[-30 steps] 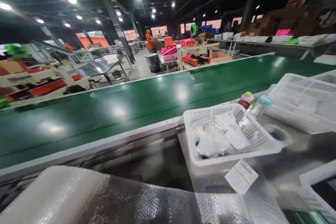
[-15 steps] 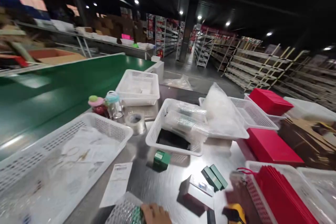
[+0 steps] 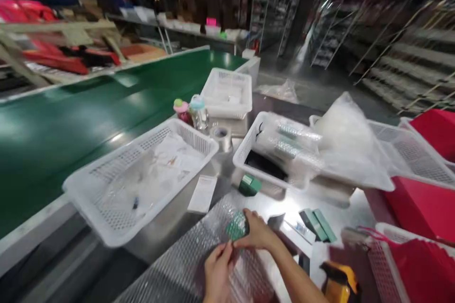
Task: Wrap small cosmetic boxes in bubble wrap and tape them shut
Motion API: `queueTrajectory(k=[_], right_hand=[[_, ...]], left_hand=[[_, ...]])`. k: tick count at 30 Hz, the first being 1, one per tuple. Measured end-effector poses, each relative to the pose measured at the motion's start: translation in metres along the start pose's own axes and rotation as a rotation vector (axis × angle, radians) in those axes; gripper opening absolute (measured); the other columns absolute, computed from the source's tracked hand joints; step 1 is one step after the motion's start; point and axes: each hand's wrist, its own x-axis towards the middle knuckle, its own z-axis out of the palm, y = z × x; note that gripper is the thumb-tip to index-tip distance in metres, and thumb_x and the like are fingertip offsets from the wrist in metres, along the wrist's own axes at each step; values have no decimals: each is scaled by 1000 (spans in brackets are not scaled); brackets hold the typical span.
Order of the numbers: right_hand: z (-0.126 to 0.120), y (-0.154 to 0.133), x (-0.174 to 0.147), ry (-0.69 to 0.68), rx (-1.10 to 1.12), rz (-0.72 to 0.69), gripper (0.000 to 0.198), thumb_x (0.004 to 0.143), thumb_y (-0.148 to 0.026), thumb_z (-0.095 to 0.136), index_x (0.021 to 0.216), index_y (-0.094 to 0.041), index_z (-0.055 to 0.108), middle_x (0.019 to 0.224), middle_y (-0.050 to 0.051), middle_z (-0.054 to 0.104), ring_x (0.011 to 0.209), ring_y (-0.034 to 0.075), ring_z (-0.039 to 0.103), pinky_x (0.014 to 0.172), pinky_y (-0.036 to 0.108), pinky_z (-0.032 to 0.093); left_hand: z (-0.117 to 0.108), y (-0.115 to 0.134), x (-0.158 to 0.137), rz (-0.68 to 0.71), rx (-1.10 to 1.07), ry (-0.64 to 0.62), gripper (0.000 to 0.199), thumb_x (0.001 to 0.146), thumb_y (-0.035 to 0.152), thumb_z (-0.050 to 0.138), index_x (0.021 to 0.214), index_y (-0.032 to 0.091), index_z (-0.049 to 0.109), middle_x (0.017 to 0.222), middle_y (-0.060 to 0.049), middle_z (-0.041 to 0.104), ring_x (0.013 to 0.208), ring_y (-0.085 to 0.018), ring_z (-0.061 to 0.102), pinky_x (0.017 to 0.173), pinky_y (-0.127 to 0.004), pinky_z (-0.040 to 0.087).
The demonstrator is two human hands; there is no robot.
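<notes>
A sheet of bubble wrap [image 3: 185, 255] spreads over the near part of the metal table. A green item [image 3: 237, 225], its kind unclear, shows through the wrap. My right hand [image 3: 258, 233] curves round the far and right side of this item, its fingers closed on the wrapped bundle. Close below it, my left hand [image 3: 217, 267] pinches the wrap, fingertips touching the right thumb. A small green box [image 3: 249, 185] stands just beyond, and a white paper slip [image 3: 202, 194] lies to the left.
A white basket [image 3: 110, 236] with papers and plastic stands left. Another basket [image 3: 239, 154] holds bubble-wrapped packs and a black item. A tape roll [image 3: 222, 138] and two bottles stand behind. Green boxes [image 3: 317, 225], a yellow-black tool [image 3: 339, 284] and red packaging [image 3: 419, 206] are at right.
The view has swung left and down, shifting the table's contents rightward and up. Both hands now show on the bubble wrap, where only one was visible before. More of the sheet is in sight.
</notes>
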Motion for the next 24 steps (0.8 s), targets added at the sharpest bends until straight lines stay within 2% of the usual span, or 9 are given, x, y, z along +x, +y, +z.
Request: queueTrajectory(k=[2,6,8,11,14,17,19,22,24], right_hand=[[6,-7,5,37,-78,-1,108,61,-34,86,154,-12,34,147,22,48,134,39,49,109,48,42],[15,-9,13,35,-122,29,107,64,-39,83,154,-14,31,146,21,47,132,38,49,104,46,43],[16,-9,14,19,-137,28,106,66,-40,83,155,-16,30,145,20,47,132,37,49,104,45,43],[17,-14,8,52,-186,16,105,67,-37,82,154,-15,28,144,20,47,130,36,50,106,43,41],[20,-22,0,116,-258,15,100,69,-35,81,153,-14,30,145,21,46,130,36,50,105,44,41],[24,-30,-7,138,-292,18,98,71,-36,80,152,-14,30,146,21,45,130,37,50,104,44,42],[25,-33,-10,144,-302,28,98,72,-37,80,153,-13,29,146,22,45,129,38,49,103,44,42],[31,-36,-14,187,-333,46,93,75,-30,76,153,-12,29,145,23,45,127,39,50,99,46,44],[39,-39,-17,251,-365,39,85,78,-28,72,152,-12,32,144,23,47,125,39,51,97,47,45]], left_hand=[[6,6,-2,-30,-50,63,63,26,61,94,61,17,66,58,0,62,56,-14,60,59,-30,53],[8,7,4,31,28,63,59,45,64,87,72,16,65,69,-1,64,63,-16,60,64,-32,53],[3,7,4,66,35,117,51,51,53,87,80,18,64,80,-2,65,73,-18,61,71,-34,53],[-3,11,-3,311,230,235,29,65,32,81,81,22,59,87,-2,59,84,-20,57,85,-37,50],[-5,19,-12,495,486,141,9,79,20,62,72,24,59,85,-4,58,86,-23,55,90,-39,45],[-5,30,-17,394,511,67,15,79,12,55,76,23,66,86,-6,64,89,-24,58,92,-40,43],[-2,36,-17,310,494,55,15,77,11,57,72,21,67,76,-4,64,81,-23,60,88,-38,45],[7,41,-13,198,456,-9,19,79,20,61,61,19,65,60,-1,59,65,-20,59,74,-35,48],[13,42,-9,139,436,-31,22,83,32,63,67,18,69,63,-3,65,66,-21,63,71,-34,50]])
